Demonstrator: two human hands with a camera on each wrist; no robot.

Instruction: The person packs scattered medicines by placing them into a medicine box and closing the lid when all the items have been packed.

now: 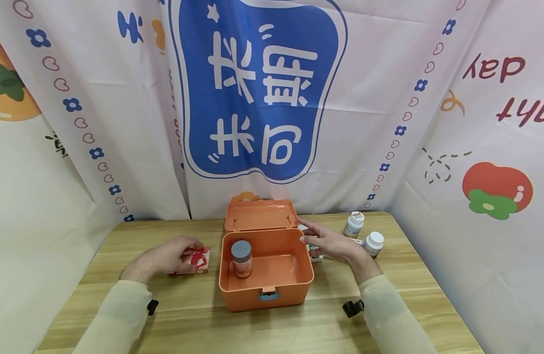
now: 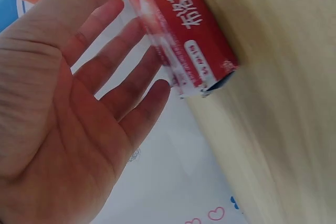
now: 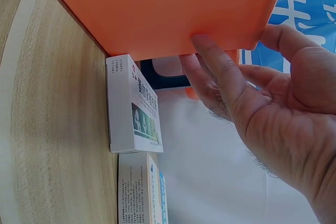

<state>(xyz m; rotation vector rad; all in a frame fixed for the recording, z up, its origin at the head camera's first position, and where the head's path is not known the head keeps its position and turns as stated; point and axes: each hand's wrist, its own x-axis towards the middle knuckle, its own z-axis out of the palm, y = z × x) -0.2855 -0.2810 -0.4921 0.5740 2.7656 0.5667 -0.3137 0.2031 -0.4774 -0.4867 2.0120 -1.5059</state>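
Observation:
A red medicine box [image 1: 202,260] lies on the table left of the orange case. My left hand [image 1: 180,253] grips it from above, with fingers and thumb on its sides; the left wrist view shows the red carton [image 2: 194,40] at the fingertips. The orange case [image 1: 266,297] stands with its lid [image 1: 260,215] raised. Inside, at its left, is a grey-capped jar [image 1: 242,259]. My right hand [image 1: 331,242] touches the case's right wall near the back rim, fingers extended. In the right wrist view, fingertips rest against the orange wall [image 3: 157,9].
Two white bottles [image 1: 354,224] stand at the back right of the table. Beside the case's right wall lie a white medicine box [image 3: 121,108] and another carton [image 3: 134,187], partly hidden by the right hand in the head view. A printed curtain [image 1: 351,172] hangs behind the table.

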